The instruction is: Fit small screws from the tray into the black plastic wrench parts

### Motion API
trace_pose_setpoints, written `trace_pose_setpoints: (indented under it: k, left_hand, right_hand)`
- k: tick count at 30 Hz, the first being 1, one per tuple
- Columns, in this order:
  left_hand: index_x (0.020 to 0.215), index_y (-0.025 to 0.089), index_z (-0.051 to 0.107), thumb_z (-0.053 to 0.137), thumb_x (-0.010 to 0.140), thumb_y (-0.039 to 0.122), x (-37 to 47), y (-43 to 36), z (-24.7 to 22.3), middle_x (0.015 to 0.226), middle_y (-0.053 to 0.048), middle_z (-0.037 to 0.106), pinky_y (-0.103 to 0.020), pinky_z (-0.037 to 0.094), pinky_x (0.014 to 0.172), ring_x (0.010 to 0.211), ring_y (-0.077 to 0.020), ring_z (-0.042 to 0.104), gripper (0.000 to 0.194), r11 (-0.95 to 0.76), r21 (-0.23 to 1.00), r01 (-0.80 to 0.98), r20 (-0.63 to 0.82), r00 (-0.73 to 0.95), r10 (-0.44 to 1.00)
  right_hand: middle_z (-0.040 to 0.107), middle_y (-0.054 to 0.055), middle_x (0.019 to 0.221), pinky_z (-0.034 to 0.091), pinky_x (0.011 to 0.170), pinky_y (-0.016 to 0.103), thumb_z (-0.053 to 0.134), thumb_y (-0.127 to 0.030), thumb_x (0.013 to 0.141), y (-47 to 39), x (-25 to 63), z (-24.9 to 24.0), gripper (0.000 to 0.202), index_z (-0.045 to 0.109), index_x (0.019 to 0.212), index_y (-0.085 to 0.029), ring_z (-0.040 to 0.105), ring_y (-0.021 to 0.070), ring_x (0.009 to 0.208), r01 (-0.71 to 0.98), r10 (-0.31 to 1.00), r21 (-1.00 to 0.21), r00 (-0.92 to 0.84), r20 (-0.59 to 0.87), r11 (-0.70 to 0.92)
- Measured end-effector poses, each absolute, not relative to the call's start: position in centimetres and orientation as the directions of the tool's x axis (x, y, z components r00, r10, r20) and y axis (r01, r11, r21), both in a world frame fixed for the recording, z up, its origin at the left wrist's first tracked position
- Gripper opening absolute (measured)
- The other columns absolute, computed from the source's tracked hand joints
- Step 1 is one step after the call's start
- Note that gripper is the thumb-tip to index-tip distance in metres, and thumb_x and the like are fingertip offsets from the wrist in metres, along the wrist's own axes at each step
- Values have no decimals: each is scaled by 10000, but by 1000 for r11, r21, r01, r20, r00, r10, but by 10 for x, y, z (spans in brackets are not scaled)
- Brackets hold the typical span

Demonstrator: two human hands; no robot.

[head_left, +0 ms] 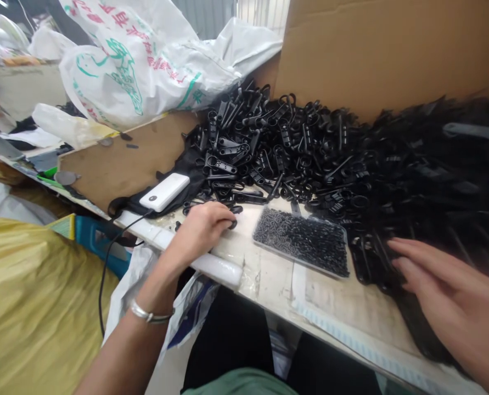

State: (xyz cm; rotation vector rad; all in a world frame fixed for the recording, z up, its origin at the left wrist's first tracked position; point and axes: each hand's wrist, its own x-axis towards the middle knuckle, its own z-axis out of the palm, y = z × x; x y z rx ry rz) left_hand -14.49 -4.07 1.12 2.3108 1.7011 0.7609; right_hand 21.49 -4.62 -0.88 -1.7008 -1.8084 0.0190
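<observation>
- Nearest you, your dark-clothed legs (228, 340) sit below the desk (264, 280), a bit of green clothing (240, 382) between them and you.
- Your right hand (454, 296) is blurred over the desk's right side, open, its fingers stretched toward some flat black parts (365, 258); you can't tell from here whether they touch.
- Your left hand (205, 227), with a silver bracelet (143, 314) at the wrist, is over the desk near its front edge, left of the tray. Its thumb and fingers are pinched on a small black piece (233, 224), mostly hidden.
- Below that hand, a white foam strip (217, 269) lines part of the desk's front edge.
- Between your hands lies a shallow clear tray (296, 262), filled with tiny dark pieces (302, 236).
- Toward the desk's left edge, a white power bank (165, 192) rests on black cloth (190, 170), beside a black cable (106, 258).
- Behind the tray, a big heap of black plastic parts (269, 142) spreads to the right, blurred there.
- Farthest back, you have a cardboard sheet (384, 49) upright behind the heap and a white printed bag (141, 60) at the back left.
</observation>
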Motion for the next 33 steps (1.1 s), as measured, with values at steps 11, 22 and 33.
trace_pose_setpoints:
  k: [11,22,33]
  left_hand:
    - [854,166,701,784,684,173,-101,-80,-7,826,-19,689,-186,520,672,663,-71,613,190,120,829,-547,-149,-10,989]
    - [1200,218,612,594,871,213,-55,-91,-22,1240,-65,612,-369,430,1025,1139,-204,562,329,-182,948,262,133,195,972]
    - [1083,197,675,561,891,170,-45,-88,-37,1092,-65,680,-308,525,872,1013,-191,636,226,-420,730,539,267,340,902]
  right_hand:
    - [663,101,1138,584,712,319,615,-471,852,-74,130,-1,520,540,1304,-226,686,180,778,59,907,-962,-321,-272,-268]
    - [704,85,925,599,636,269,741,-300,768,-82,160,-23,392,663,1111,-129,665,127,647,-167,925,-911,-116,-363,-378]
    - [716,85,777,606,630,295,704,-372,788,-84,168,-30,459,638,1144,-91,691,175,633,49,926,-930,-85,-367,-364]
